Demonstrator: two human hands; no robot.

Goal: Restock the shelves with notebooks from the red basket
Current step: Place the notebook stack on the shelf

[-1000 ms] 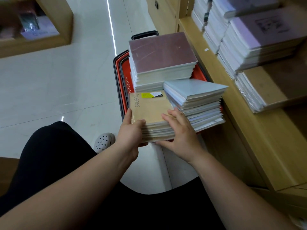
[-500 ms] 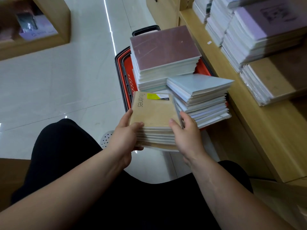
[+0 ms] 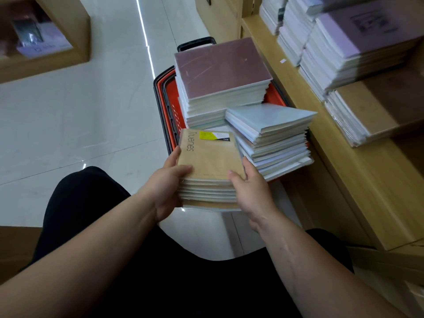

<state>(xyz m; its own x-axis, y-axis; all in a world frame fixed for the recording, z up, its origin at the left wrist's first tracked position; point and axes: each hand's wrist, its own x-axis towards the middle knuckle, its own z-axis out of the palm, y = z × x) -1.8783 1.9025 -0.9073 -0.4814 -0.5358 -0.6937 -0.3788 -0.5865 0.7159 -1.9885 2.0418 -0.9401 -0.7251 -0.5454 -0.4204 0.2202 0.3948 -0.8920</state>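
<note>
At 6 o'clock of the red basket (image 3: 170, 104), left hand (image 3: 168, 188) and right hand (image 3: 251, 191) grip a kraft notebook stack (image 3: 210, 160); maroon stack (image 3: 220, 63) and blue stack (image 3: 270, 115) yet to go, so early days.

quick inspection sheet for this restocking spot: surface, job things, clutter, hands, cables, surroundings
surface: pale tiled floor; wooden shelf on the right
job's things: red basket on the floor with a maroon-topped stack and a skewed pale-blue stack; kraft notebook stack in hand
clutter: nothing seen
hands: left hand and right hand grip the kraft notebook stack's sides
cables: nothing seen
surroundings: shelved notebook stacks; wooden display unit across the aisle
</note>
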